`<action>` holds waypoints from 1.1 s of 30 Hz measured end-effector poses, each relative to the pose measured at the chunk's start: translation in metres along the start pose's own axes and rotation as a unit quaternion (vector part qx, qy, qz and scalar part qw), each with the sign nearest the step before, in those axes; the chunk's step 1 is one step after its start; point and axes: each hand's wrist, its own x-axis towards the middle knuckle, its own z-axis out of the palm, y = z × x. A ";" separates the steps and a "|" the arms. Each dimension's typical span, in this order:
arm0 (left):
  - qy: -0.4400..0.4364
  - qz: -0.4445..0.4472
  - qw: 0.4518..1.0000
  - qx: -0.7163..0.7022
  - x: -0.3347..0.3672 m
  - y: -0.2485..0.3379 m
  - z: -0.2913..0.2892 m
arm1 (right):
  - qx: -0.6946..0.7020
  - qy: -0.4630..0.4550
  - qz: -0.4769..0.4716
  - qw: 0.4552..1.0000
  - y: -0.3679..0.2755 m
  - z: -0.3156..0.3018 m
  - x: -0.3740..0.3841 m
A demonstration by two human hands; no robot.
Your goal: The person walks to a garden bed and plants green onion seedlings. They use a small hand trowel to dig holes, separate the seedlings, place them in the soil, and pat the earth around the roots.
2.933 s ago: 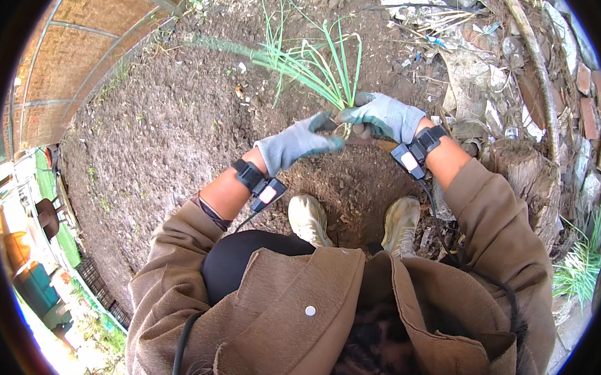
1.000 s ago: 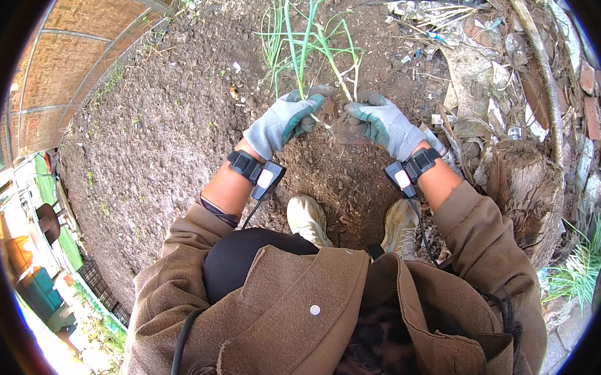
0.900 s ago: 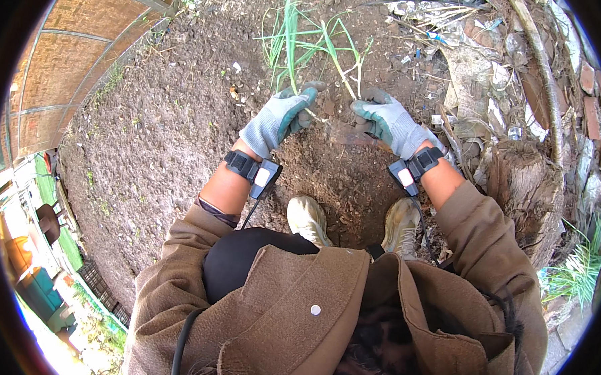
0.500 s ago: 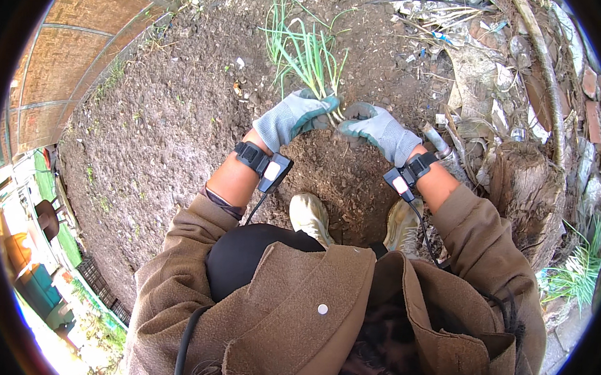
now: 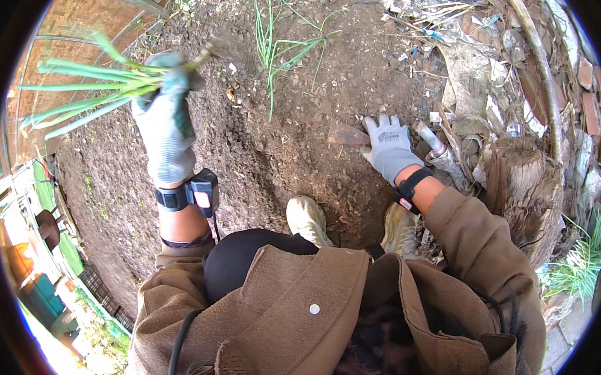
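My left hand (image 5: 168, 105), in a grey and green work glove, is closed around a bunch of green onions (image 5: 93, 88). Their leaves point left and the soil-covered root end points up to the right, blurred by motion. Down on the soil, my gloved right hand (image 5: 389, 143) has its fingers spread. A flat brown wedge-shaped piece (image 5: 348, 134), perhaps a blade, lies by its thumb and forefinger; whether they touch it I cannot tell. More loose green onions (image 5: 276, 49) lie on the soil ahead, between the two hands.
A grey tube-shaped object (image 5: 436, 146) lies just right of my right hand, beside a tree stump (image 5: 525, 190). Debris and a long stick (image 5: 540, 64) line the right side. A woven panel wall (image 5: 65, 50) stands at left. My shoes (image 5: 307, 220) are on the soil.
My left hand has swung left with the green onion bunch, turning its leaves leftward. My right hand has come away from the bunch, down to the soil with fingers spread.
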 end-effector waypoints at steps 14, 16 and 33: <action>-0.188 -0.238 0.951 0.059 0.040 -0.100 0.097 | 0.412 0.035 0.137 0.900 -0.002 0.006 -0.021; -0.207 -0.286 0.934 0.053 0.044 -0.121 0.112 | 0.519 0.029 0.129 0.844 -0.005 0.007 -0.021; -0.094 -0.245 0.963 0.056 0.101 -0.162 0.103 | 0.479 -0.023 0.249 0.842 0.016 0.027 0.057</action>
